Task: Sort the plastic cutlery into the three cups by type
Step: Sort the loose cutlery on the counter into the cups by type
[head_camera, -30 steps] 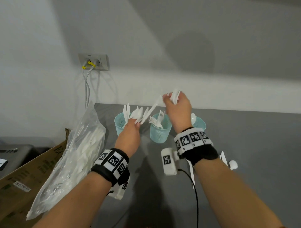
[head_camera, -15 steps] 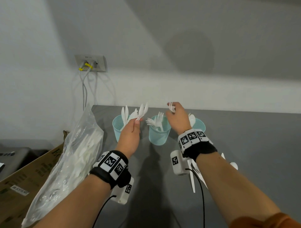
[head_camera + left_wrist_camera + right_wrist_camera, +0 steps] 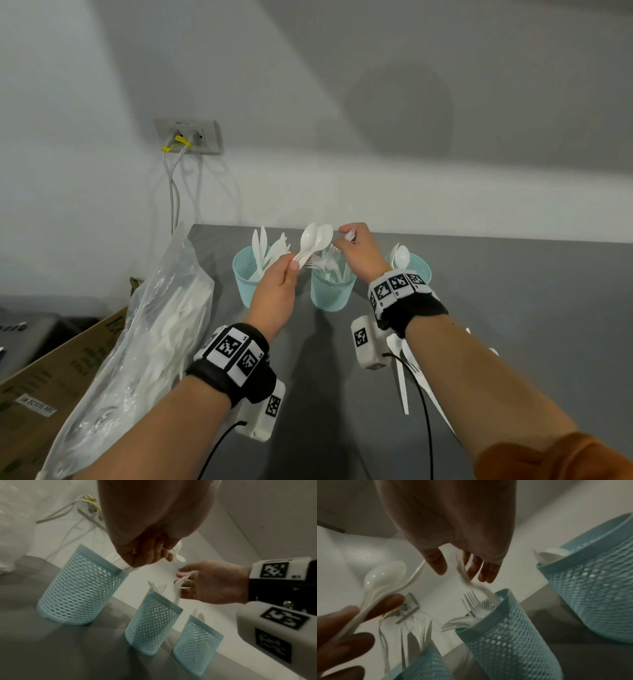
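Note:
Three cyan mesh cups stand in a row near the wall. The left cup (image 3: 244, 275) holds knives, the middle cup (image 3: 330, 296) forks, the right cup (image 3: 420, 268) spoons. My left hand (image 3: 294, 262) pinches the handles of two white spoons (image 3: 317, 238), bowls up, between the left and middle cups. My right hand (image 3: 346, 236) hovers over the middle cup (image 3: 505, 635), fingers pointing down. A blurred white fork (image 3: 465, 577) hangs between its thumb and fingers, tines toward that cup. The fork (image 3: 180, 584) also shows from the left wrist.
Loose white cutlery (image 3: 404, 377) lies on the grey table (image 3: 531, 308) under my right forearm. A clear plastic bag of cutlery (image 3: 154, 342) leans at the left beside a cardboard box (image 3: 51, 377). A wall socket with cables (image 3: 188, 137) is behind.
My right hand came down from a raised position to just above the middle cup. My left hand shifted right and now lifts the spoons between the left and middle cups.

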A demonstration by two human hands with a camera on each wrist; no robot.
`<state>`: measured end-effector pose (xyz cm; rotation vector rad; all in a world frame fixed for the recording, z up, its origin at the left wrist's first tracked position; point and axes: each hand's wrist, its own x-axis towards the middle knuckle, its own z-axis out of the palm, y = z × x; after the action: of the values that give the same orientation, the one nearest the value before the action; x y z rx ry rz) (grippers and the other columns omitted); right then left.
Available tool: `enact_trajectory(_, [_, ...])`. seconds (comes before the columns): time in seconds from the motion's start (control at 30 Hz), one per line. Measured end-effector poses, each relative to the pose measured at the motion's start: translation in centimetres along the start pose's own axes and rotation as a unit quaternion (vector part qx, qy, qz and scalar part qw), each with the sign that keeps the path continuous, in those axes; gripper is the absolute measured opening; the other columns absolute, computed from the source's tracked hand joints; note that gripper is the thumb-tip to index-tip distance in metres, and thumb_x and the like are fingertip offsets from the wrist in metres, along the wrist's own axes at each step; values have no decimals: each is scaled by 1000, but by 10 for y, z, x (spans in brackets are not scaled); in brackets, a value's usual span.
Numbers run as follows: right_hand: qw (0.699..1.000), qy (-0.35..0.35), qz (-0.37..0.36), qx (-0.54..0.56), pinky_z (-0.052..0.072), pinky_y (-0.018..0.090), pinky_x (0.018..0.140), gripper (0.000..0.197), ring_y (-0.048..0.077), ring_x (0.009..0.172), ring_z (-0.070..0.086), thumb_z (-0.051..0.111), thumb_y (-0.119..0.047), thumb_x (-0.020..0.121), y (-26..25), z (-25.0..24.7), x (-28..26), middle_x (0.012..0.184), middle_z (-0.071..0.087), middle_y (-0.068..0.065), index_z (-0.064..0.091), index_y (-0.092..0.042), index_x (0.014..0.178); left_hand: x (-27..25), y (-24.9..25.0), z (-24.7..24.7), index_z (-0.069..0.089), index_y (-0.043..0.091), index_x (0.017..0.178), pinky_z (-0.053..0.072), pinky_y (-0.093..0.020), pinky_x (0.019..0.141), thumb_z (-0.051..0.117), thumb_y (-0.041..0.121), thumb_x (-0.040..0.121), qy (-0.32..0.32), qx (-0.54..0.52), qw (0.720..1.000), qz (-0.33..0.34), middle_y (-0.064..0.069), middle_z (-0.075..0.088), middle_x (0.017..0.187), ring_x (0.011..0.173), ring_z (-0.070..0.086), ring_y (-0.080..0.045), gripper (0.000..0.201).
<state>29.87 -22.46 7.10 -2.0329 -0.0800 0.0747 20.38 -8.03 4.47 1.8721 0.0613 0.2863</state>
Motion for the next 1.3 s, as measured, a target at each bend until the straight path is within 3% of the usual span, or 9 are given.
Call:
enact_trajectory(0.13, [996,60,-41,-50,38,38,105,30,24,114,49,49,-9,88,-1,-8,-15,113,54,6,63,-17,114,-1,10,7,49,18,87,34,-23,61,32,23,103,20,-30,999,-28,4,43,68,62,38,-11,23])
enact_trajectory(0.33, [991,-46,21,126,40,11,70,24,3,78,52,55,-22,86,-6,-24,-53,87,60,-6,69,-6,98,4,21,32,44,11,70,37,-32,67,35,14,92,29,-110,990,-84,-1,47,62,60,42,-16,24])
enact_trajectory(0.47, [994,-76,-1,84,47,21,81,34,9,78,59,61,-35,90,-3,-31,-57,85,67,6,67,-2,95,-1,28,55,47,13,77,33,-29,61,33,19,99,-46,-98,990,-88,-2,48,69,62,42,-15,27])
enact_trajectory(0.6, [999,-28,-36,13,35,17,56,27,7,56,41,57,-30,94,1,-48,-52,61,44,-5,56,-9,76,0,37,72,49,13,81,40,-21,55,35,23,101,-90,-72,988,-104,-1,52,69,58,47,-12,25])
enact_trajectory(0.7, [999,15,-38,1,36,19,59,29,6,57,41,56,-29,94,4,-70,-42,63,45,-7,64,-1,94,2,36,80,54,16,83,44,-24,62,38,25,99,-110,-47,985,-123,-2,60,78,63,55,-15,25])
enact_trajectory(0.87, [987,138,-75,-29,36,20,66,20,11,71,46,62,-32,90,12,-106,-23,88,54,4,72,-16,96,-1,23,94,62,11,95,50,-44,92,44,32,95,-139,58,979,-138,-5,67,89,90,65,-27,27])
enact_trajectory(1.1, [981,195,-19,13,50,37,85,24,25,90,60,74,-30,80,47,-113,-11,104,62,10,74,-8,88,-23,18,122,58,17,91,51,-39,85,45,34,96,-234,130,952,-150,-9,69,93,77,65,-23,22])
enact_trajectory(1.2, [972,231,5,45,55,45,79,37,24,84,66,78,-37,74,62,-113,-5,98,64,7,70,-2,82,-32,11,133,53,18,83,51,-41,85,46,35,95,-265,170,935,-160,-10,70,95,82,65,-26,22])
enact_trajectory(1.3, [976,217,11,30,55,38,72,40,21,76,64,77,-38,74,68,-114,0,94,65,6,69,1,81,-42,5,141,54,18,84,50,-38,80,46,40,95,-286,197,922,-172,-8,70,95,81,64,-25,26])
